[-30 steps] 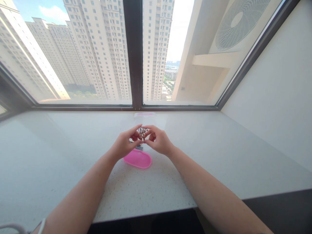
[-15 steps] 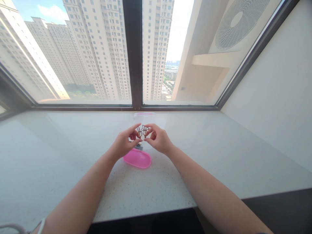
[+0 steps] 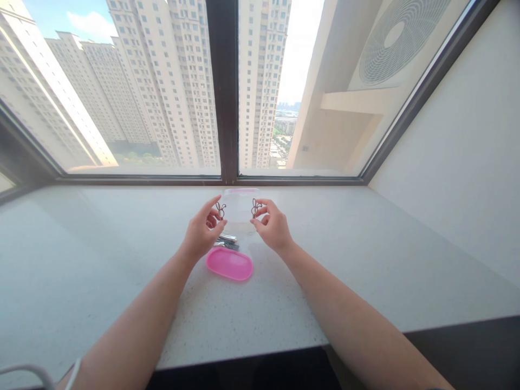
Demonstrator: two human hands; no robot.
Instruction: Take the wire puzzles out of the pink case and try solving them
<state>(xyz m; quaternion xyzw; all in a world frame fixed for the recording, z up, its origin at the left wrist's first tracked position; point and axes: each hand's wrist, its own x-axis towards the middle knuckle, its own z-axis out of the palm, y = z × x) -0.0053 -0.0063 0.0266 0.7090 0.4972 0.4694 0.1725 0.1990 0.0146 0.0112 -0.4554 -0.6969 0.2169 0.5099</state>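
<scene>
Between thumb and fingers, my left hand (image 3: 201, 228) pinches a small dark looped ornament (image 3: 220, 210). A similar looped ornament (image 3: 255, 208) is in the fingertips of my right hand (image 3: 274, 226). The two ornaments are held upright and apart, above the white counter. Below my left hand lies a pink oval tray (image 3: 229, 264), with several slim silver and black pieces (image 3: 228, 241) just behind it, partly hidden by that hand. Behind and between the hands sits a clear plastic container (image 3: 239, 211) with a pink strip at its far edge.
The white speckled counter (image 3: 244, 319) runs back to a dark-framed window (image 3: 229, 108). A white wall (image 3: 459, 162) rises on the right. A white cable (image 3: 28, 369) shows at the lower left, near my left forearm.
My hands have moved apart, left hand leftward and right hand rightward, each with its ornament. Both are slightly farther up in the view. More of the clear container and silver pieces shows.
</scene>
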